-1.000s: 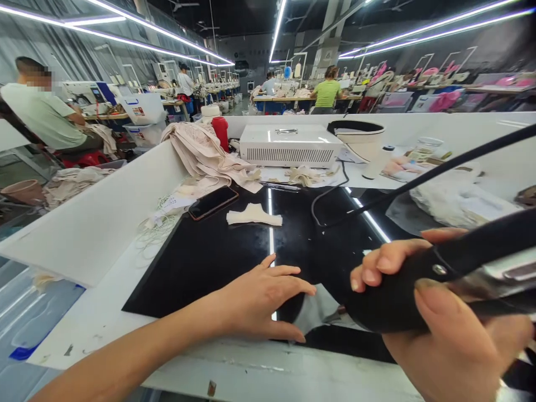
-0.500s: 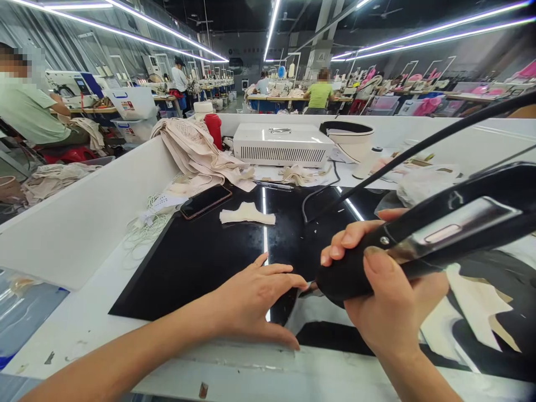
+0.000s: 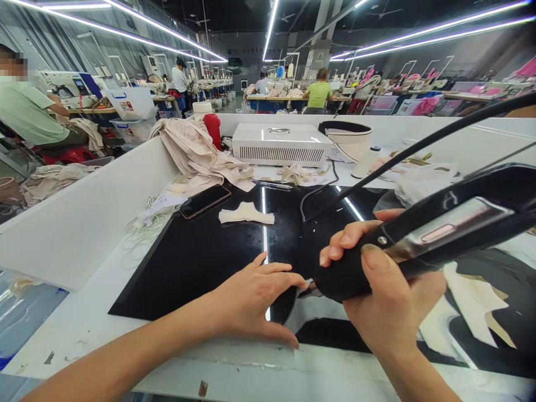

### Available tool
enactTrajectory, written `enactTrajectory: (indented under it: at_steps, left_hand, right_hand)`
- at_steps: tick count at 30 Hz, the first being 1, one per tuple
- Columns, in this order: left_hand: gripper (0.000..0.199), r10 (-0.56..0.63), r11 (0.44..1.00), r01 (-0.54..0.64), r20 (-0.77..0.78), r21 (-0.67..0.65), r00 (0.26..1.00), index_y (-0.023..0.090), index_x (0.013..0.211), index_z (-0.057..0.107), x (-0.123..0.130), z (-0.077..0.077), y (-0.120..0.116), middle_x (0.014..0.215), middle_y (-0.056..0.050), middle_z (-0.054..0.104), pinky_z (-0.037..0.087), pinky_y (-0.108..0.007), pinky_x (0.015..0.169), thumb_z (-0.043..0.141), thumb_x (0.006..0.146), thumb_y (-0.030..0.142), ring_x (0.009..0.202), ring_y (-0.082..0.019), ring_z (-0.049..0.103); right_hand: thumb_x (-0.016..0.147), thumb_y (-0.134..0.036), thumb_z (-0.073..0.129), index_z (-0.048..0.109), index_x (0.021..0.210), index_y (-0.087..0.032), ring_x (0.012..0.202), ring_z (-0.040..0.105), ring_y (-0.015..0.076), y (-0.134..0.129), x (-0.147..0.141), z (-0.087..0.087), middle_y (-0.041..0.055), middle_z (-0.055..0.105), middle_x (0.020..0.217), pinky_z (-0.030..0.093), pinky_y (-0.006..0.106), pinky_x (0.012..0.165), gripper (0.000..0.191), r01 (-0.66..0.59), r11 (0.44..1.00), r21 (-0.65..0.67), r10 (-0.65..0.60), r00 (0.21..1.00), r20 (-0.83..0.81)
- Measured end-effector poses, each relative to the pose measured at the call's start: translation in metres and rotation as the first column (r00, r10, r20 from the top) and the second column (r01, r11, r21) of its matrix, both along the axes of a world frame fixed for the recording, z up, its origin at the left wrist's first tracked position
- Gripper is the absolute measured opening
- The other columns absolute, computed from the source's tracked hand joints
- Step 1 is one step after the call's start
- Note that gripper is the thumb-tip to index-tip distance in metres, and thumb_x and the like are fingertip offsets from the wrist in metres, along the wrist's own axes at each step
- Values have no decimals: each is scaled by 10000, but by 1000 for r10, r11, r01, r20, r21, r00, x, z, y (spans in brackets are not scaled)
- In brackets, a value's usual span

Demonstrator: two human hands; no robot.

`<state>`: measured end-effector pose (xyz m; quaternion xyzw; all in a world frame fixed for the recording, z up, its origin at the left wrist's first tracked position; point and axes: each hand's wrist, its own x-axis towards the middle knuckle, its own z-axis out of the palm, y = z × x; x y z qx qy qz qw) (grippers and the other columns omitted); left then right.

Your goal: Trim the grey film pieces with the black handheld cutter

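My right hand is wrapped round a thick black corded hand tool with a silver panel on its side. The tool slants down to the left, and its small metal tip is close to the glossy black board. On the board lies my left hand, fingers spread, its index fingertip right beside the metal tip. I cannot tell whether they touch. Under the tip is a pale grey patch, film or reflection. A cream cut piece lies farther back; more cream pieces are at the right.
A phone, tangled pale cord and beige fabric lie at the back left. A white vented box stands behind the board. The tool's black cable arches across the right. A white partition edges the left side.
The view has shifted very slightly. Both hands, the tool and the cream pieces stay in practically the same places.
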<state>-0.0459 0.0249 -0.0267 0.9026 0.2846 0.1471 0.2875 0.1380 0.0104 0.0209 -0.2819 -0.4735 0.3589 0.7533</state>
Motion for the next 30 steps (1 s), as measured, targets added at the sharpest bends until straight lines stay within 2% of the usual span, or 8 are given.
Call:
enactTrajectory:
  at_steps: [6, 15, 24, 30]
  left_hand:
    - [737, 3, 1000, -3, -11, -12, 1000, 247, 1445, 513, -1, 2, 0, 1422, -94, 648, 145, -674, 1267, 814, 832, 524, 1478, -335, 458]
    - [738, 2, 1000, -2, -24, -3, 1000, 243, 1469, 499, 0, 0, -1, 1432, -107, 639, 135, -650, 1275, 778, 857, 547, 1486, -333, 444]
    - [721, -6, 1000, 5, -32, -13, 999, 242, 1469, 494, 0, 2, 0, 1483, -95, 607, 107, -646, 1284, 788, 862, 496, 1499, -319, 426]
    - [735, -5, 1000, 5, -39, -14, 999, 235, 1482, 479, -1, 2, 1, 1541, -90, 558, 116, -658, 1281, 792, 862, 479, 1512, -314, 408]
  right_hand:
    - [813, -255, 836, 637, 1118, -273, 645, 616, 161, 2, 1, 0, -31, 658, 796, 569, 309, 536, 364, 12, 1000, 23, -12, 1000, -19]
    - [845, -226, 808, 635, 1132, -268, 638, 628, 156, 6, 0, -2, -34, 661, 802, 583, 306, 540, 338, 16, 1000, 25, -15, 1000, -5]
    - [847, -302, 818, 632, 1133, -277, 653, 607, 162, -5, -1, 0, -31, 651, 801, 551, 305, 536, 342, -56, 998, 23, 56, 998, -4]
    - [871, -267, 797, 633, 1136, -285, 664, 609, 162, -11, -4, -1, -30, 650, 801, 560, 307, 563, 313, -54, 999, 3, 54, 999, 5]
